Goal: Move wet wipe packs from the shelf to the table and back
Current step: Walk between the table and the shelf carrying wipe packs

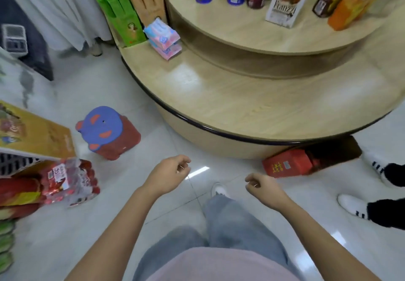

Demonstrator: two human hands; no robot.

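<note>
The wet wipe packs (163, 37) sit stacked at the far left edge of the table's (252, 105) lower tier, just beside the green boxes (122, 17), ahead and left of both grips. The left grip (168, 175), loosely curled and empty, is nearer. The right grip (263, 187) likewise holds nothing. Bare tabletop lies right of the stack.

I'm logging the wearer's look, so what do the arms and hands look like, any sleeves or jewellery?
Both forearms are bare, no sleeves, watch or bracelet in view. The left hand and right hand wear no gloves; each may carry a thin ring, too small to confirm.
</note>
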